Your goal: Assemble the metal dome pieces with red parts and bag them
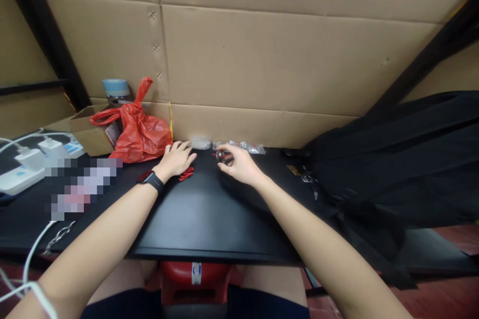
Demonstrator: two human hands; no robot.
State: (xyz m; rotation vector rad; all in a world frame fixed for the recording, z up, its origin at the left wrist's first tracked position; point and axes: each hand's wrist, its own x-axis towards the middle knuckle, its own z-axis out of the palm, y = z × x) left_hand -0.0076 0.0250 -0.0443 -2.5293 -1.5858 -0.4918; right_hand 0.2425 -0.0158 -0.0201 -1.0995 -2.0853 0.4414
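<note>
My left hand, with a dark watch on the wrist, rests on the black table, fingers spread and holding nothing. Beside its thumb lies a small bundle of red cord. My right hand grips a small, round, shiny dark object between thumb and fingers; a bit of red shows at it. Its exact kind is too small to make out. Behind the hands, along the cardboard wall, are a clear plastic packet and several small clear bags.
A tied red plastic bag stands at the left, by a cardboard box and a blue-lidded bottle. A white power strip with cables is farther left. A black backpack and keys lie at the right.
</note>
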